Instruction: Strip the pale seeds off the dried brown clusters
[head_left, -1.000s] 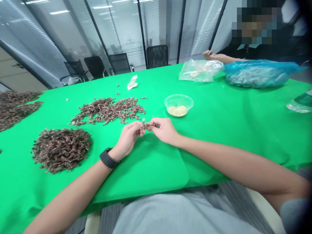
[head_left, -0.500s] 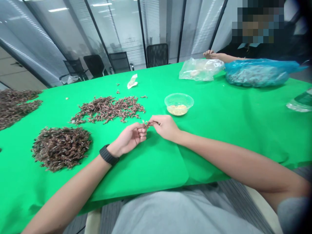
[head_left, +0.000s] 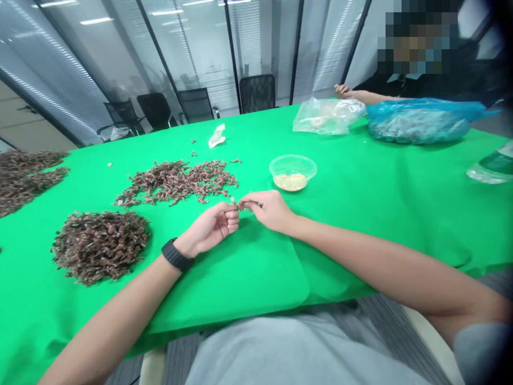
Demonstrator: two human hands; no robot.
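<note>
A green-covered table [head_left: 360,251] carries heaps of dried brown sprigs [head_left: 100,247], a clear plastic bowl [head_left: 292,164] of pale grains [head_left: 290,183], a clear plastic bag [head_left: 328,116] and a blue plastic bag [head_left: 419,122].

both forearms reach in from the near side, the left hand [head_left: 212,225] and right hand [head_left: 271,212] curled, fingertips [head_left: 233,215] almost meeting.

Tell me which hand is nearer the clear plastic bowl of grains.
Right hand: it lies on the green cloth just in front of and left of the clear plastic bowl of grains, not touching it. The left hand is farther away, beyond the right hand.
</note>
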